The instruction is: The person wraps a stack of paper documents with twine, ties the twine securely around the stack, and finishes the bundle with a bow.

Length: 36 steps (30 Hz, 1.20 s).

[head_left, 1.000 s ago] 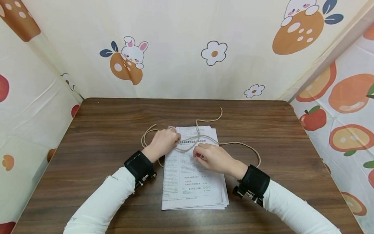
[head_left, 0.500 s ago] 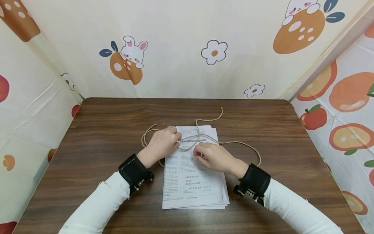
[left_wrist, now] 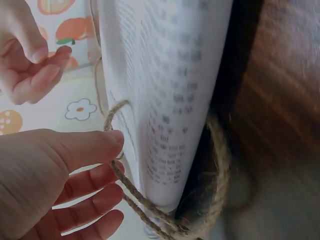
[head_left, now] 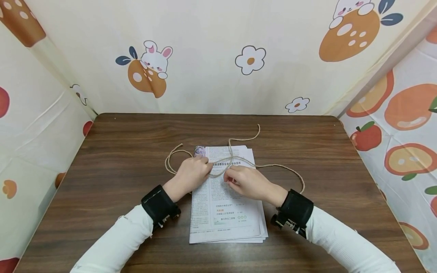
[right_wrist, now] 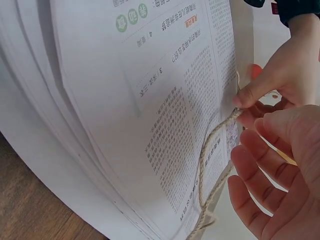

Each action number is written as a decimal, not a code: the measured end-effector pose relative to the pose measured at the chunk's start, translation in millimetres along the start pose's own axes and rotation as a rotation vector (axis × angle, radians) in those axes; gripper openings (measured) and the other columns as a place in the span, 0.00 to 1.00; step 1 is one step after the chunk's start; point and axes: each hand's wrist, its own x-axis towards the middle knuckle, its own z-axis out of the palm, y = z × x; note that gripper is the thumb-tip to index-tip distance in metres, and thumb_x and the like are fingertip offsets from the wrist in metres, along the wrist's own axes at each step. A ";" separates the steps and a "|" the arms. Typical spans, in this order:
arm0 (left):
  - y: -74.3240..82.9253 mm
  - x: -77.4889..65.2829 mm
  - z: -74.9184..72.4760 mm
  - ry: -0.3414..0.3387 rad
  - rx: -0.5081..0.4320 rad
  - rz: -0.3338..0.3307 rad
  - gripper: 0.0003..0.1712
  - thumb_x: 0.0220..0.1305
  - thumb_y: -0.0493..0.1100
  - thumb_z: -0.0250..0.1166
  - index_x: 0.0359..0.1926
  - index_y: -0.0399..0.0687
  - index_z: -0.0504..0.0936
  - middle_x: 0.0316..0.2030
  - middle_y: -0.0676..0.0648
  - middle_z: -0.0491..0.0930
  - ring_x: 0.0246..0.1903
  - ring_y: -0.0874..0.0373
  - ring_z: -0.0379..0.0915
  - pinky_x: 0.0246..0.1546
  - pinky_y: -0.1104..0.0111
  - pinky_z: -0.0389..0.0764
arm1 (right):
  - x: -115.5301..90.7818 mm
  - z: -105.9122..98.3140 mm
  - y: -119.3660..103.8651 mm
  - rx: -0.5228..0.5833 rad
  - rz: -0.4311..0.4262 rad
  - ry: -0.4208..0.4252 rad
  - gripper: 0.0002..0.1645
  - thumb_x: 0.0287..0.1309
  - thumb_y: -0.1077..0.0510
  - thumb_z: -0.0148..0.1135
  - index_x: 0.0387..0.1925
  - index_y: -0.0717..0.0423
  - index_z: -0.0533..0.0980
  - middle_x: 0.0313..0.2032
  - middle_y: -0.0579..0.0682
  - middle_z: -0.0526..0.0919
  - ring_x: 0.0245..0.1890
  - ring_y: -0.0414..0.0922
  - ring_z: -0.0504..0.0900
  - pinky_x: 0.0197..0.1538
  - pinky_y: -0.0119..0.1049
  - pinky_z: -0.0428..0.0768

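Note:
A folded stack of newspapers (head_left: 227, 218) lies on the table, with a thin jute rope (head_left: 276, 165) crossing itself over its upper half. At the stack's left edge my left hand (head_left: 192, 172) pinches the rope between thumb and fingers; in the left wrist view the rope (left_wrist: 220, 167) loops round the folded edge. My right hand (head_left: 250, 184) hovers over the middle of the papers, fingers loosely curled around nothing. In the right wrist view its fingers (right_wrist: 262, 195) are near the rope but apart from it.
The brown wooden table (head_left: 119, 159) extends around the stack. One rope end points toward the back, another curls at the left. A patterned cloth wall (head_left: 205, 83) stands behind the table's far edge, with more patterned cloth at both sides.
My left hand has drawn slightly toward me along the stack's left edge, uncovering a purple picture at the top corner. My right hand has barely shifted.

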 end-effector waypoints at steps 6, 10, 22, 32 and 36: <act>9.2 -9.8 -3.3 0.041 -0.021 0.019 0.08 0.52 0.36 0.64 0.19 0.46 0.77 0.19 0.49 0.73 0.20 0.56 0.69 0.18 0.66 0.70 | -0.7 -1.0 -0.9 0.011 -0.008 0.008 0.03 0.54 0.60 0.61 0.30 0.49 0.75 0.28 0.41 0.76 0.24 0.35 0.70 0.28 0.28 0.70; 15.0 -16.6 -6.8 0.045 -0.028 0.026 0.07 0.53 0.37 0.63 0.21 0.46 0.77 0.19 0.50 0.74 0.20 0.57 0.69 0.18 0.68 0.69 | -2.1 -0.8 -1.3 0.029 -0.013 0.007 0.04 0.53 0.61 0.62 0.29 0.49 0.75 0.29 0.41 0.77 0.25 0.35 0.71 0.30 0.28 0.71; 18.1 -10.0 -36.8 0.085 -0.096 -0.001 0.07 0.56 0.38 0.62 0.23 0.49 0.75 0.19 0.52 0.71 0.17 0.62 0.64 0.18 0.71 0.66 | -2.5 0.0 -8.4 0.056 -0.028 -0.026 0.05 0.53 0.61 0.61 0.30 0.49 0.74 0.28 0.40 0.75 0.26 0.34 0.71 0.30 0.27 0.71; 10.5 -3.8 -53.6 0.099 -0.187 -0.111 0.04 0.57 0.39 0.62 0.26 0.49 0.78 0.20 0.54 0.71 0.18 0.64 0.63 0.18 0.73 0.65 | -0.4 -2.9 -20.5 0.035 -0.064 -0.027 0.03 0.54 0.60 0.59 0.31 0.49 0.75 0.28 0.40 0.74 0.27 0.34 0.71 0.30 0.27 0.72; 8.6 -1.1 -60.0 0.113 -0.222 -0.156 0.04 0.58 0.38 0.61 0.27 0.49 0.78 0.21 0.54 0.72 0.18 0.64 0.62 0.16 0.73 0.64 | -0.6 -2.7 -22.8 0.041 -0.073 -0.031 0.02 0.56 0.60 0.58 0.31 0.50 0.75 0.27 0.40 0.74 0.27 0.33 0.72 0.31 0.27 0.72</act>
